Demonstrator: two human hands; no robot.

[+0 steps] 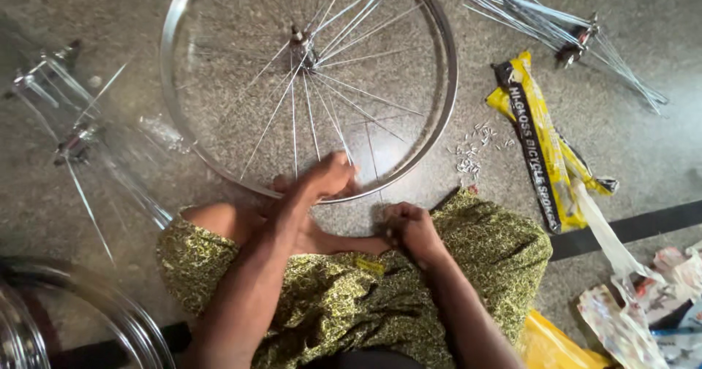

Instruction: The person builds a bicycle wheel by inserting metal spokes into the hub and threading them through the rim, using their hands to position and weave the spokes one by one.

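Steel wheel rim [439, 62] lies flat at upper centre; left hand [325, 182] pinches spokes [333, 117] at its near edge, nearer than the right hand [411, 226], fisted on the lap.

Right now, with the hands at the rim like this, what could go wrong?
1. The left hand works at the rim, where loose spokes cross; a spoke could slip or bend.
2. The small nipples lie scattered on the floor close to the knee; a leg movement might scatter them further.
3. The right hand rests closed in the lap; whether it holds anything is unclear, but a small part could fall there.
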